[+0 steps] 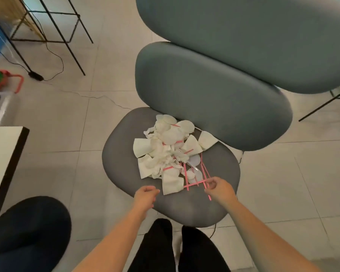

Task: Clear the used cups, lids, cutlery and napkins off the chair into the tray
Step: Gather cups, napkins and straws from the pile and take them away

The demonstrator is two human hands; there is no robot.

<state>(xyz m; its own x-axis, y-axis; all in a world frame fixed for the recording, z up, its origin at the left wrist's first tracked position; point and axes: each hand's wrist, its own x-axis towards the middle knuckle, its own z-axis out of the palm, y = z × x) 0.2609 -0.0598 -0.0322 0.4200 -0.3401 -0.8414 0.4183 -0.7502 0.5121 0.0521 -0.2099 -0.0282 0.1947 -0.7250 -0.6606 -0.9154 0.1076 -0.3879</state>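
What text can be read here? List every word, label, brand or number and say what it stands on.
None: no readable text shows anywhere in the view.
The flattened paper cups, lids and napkins on the chair seat look blank white.
The straws carry only red and white stripes.

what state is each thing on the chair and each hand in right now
paper cups: flattened, lying in the pile
lids: loose, on the pile
napkins: crumpled
straws: scattered at the pile's near edge
left hand: loosely curled, empty
right hand: at the straws, grip unclear
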